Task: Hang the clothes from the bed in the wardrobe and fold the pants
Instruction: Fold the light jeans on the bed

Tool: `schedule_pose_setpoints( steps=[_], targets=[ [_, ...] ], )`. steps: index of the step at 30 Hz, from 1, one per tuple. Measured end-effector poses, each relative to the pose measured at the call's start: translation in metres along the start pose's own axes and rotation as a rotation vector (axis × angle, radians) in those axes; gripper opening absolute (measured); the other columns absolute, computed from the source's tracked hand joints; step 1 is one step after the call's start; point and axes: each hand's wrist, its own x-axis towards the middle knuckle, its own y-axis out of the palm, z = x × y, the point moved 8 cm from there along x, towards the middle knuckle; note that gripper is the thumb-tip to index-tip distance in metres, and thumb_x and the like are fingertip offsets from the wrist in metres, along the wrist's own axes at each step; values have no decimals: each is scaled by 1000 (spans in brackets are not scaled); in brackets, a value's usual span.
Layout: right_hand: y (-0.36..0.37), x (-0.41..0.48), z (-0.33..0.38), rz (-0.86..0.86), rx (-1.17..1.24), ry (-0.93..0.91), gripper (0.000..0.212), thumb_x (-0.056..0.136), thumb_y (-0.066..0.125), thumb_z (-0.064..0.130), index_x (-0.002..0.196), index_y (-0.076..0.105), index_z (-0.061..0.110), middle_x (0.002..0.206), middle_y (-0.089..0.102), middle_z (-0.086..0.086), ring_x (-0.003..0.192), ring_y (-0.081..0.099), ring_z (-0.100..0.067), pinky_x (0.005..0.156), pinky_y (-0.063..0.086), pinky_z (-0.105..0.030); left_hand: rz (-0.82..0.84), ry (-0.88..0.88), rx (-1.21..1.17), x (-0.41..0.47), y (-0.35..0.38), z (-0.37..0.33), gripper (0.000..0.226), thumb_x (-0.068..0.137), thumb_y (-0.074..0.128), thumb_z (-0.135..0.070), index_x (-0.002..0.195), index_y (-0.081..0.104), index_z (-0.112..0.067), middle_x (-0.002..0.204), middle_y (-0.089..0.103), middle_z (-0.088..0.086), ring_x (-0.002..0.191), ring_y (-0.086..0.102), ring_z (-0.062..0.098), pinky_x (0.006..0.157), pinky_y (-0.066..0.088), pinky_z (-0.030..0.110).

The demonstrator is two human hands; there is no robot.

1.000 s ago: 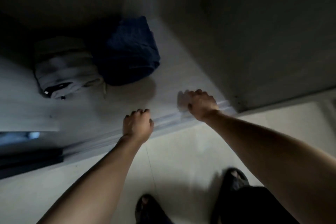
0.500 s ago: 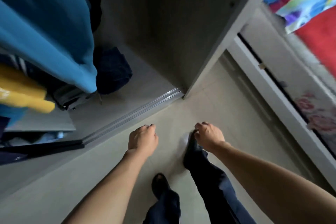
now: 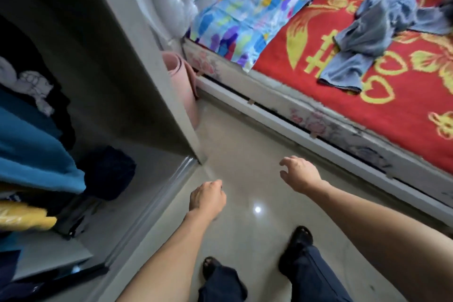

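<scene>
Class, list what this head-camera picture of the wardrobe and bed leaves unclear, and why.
1. Grey-blue garment on the bed: head view, crumpled, blurred, cut by the right edge; its kind is unclear.
2. Hanging teal garment: hanger and rail lie beyond the left edge.
3. Dark bundle on the wardrobe floor: shadow hides what it is.
4. Left hand: fingers curl under, palm hidden.

glossy tiled floor (image 3: 245,144), plush red blanket (image 3: 367,95), crumpled cloth garment (image 3: 367,32)
</scene>
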Motion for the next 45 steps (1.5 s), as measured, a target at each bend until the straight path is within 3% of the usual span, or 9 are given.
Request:
schedule_pose_setpoints(
  steps=[4,7,10,16,23,33,37,42,45],
  targets=[
    [-45,-12,-103,-42,53,98,38,91,52,31,128,57,22,127,58,-5,117,56,-26,89,44,-32,1,91,53,17,-25,-105,28,94,45,-27,116,60,-23,120,64,9,111,59,29,86,45,31],
    [-80,-18,-188,-52,84,166,28,90,49,25,115,59,19,119,60,-6,109,57,-27,79,45,-31,-16,159,78,34,-43,-193,27,94,46,-31,115,60,-23,118,65,8,110,59,29,87,45,32],
    [-121,-21,-268,-86,112,235,29,92,53,29,119,59,20,121,60,-4,113,57,-27,88,48,-35,-30,215,79,52,-58,-278,27,93,46,-32,115,60,-24,117,66,7,110,60,28,88,45,32],
    [-197,0,-375,-176,147,354,32,92,53,34,121,58,23,119,63,-2,107,60,-25,85,52,-36,-34,337,106,93,-84,-399,27,94,45,-31,115,59,-22,118,65,5,110,59,25,88,44,32],
    [-244,77,-426,-207,203,390,38,94,55,35,131,54,26,127,60,0,113,59,-21,90,50,-35,5,376,165,197,-114,-463,26,94,45,-31,112,58,-19,113,65,6,104,61,26,83,48,34],
    [-318,256,-491,-175,223,559,42,93,56,37,133,52,25,125,60,0,115,58,-21,90,50,-36,81,473,173,400,-166,-555,27,94,43,-32,113,58,-21,110,66,4,103,61,26,82,47,34],
    [-341,343,-498,-158,285,531,44,92,56,36,133,50,23,127,61,-5,117,57,-25,90,49,-36,100,453,170,467,-176,-569,26,93,45,-30,112,61,-21,110,67,4,103,62,26,81,49,35],
    [-370,465,-516,-183,350,499,38,91,56,34,125,54,19,118,64,-11,107,60,-32,83,51,-39,113,398,119,528,-165,-569,26,95,44,-31,113,60,-22,106,69,2,100,62,25,79,49,35],
    [-384,541,-538,-253,421,533,47,92,57,36,132,50,12,127,59,-16,117,55,-35,91,47,-40,119,340,99,552,-155,-554,26,95,44,-32,116,59,-24,109,68,0,103,61,23,82,50,34]
  ],
)
